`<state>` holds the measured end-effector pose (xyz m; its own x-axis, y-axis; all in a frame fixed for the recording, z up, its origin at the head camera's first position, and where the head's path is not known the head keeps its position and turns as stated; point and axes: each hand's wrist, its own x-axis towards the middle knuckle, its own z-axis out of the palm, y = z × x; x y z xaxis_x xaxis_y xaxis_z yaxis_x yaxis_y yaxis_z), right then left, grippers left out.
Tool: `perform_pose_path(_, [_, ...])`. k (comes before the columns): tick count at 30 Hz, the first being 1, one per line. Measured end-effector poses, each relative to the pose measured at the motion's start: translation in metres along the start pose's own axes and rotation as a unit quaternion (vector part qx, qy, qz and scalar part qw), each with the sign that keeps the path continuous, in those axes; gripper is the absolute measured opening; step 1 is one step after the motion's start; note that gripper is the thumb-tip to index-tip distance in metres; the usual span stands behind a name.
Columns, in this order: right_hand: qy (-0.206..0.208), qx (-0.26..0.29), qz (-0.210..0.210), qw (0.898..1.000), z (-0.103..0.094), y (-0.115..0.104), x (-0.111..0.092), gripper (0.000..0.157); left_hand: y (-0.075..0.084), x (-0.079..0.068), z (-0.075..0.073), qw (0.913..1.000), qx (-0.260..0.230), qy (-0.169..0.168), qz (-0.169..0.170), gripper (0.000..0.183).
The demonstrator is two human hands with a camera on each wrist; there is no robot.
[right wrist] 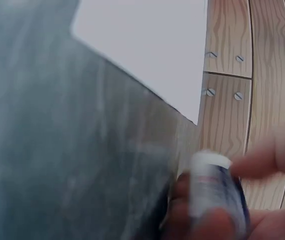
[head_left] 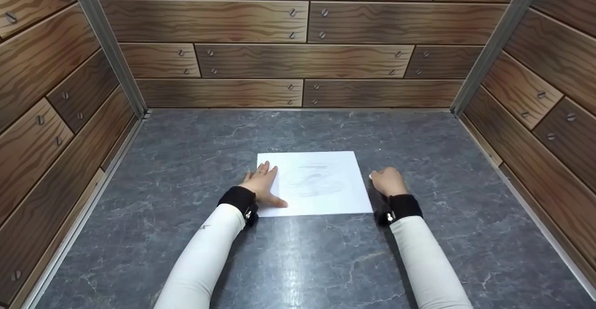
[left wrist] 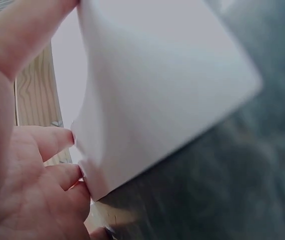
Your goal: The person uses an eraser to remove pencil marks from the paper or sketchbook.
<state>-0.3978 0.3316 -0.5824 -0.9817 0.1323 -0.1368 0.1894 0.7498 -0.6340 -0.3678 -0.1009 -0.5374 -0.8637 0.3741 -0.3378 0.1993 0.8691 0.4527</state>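
On the white eraser (right wrist: 212, 187), at the lower right of the right wrist view, there is a printed sleeve with dark blue and a reddish patch; it is too blurred for reading the letters. The fingers (right wrist: 267, 157) of the right hand (head_left: 389, 181) are clamped on this eraser. The white paper (head_left: 319, 202) lies in the middle of the head frame and carries faint grey marks (head_left: 321, 190), in which I cannot read any word.

The left hand (head_left: 261, 185) rests on the paper's left edge, with the fingers spread apart and the thumb (head_left: 278, 202) near the lower left corner. The paper's right edge is just beside the right hand, and a narrow strip of tabletop (head_left: 186, 160) shows between them. Around the paper, the grey tabletop reaches far to the left and right, and up to the back wall (head_left: 298, 62) with wood pattern, at the top of the frame. The near side gives room too, between the two sleeves (head_left: 200, 258).
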Motion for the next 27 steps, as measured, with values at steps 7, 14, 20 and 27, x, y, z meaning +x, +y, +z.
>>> perform_pose_path(7, [-0.007, 0.057, -0.020, 0.998, 0.015, -0.017, 0.000, 0.039, 0.003, 0.001, 0.001, 0.9999, 0.001, 0.012, -0.010, 0.132])
perform_pose_path(14, [-0.009, 0.047, -0.081, 0.996, 0.041, -0.060, -0.026, 0.045, 0.008, -0.001, 0.001, 0.9997, -0.013, 0.012, -0.017, 0.130])
perform_pose_path(20, [-0.033, 0.015, -0.129, 0.991, 0.065, -0.080, -0.034, 0.042, 0.010, -0.001, 0.001, 0.9995, -0.014, 0.015, -0.025, 0.132])
perform_pose_path(27, [-0.088, -0.016, -0.172, 0.981, 0.087, -0.100, -0.049, 0.024, 0.013, -0.002, 0.000, 0.9989, 0.006, 0.018, -0.043, 0.141])
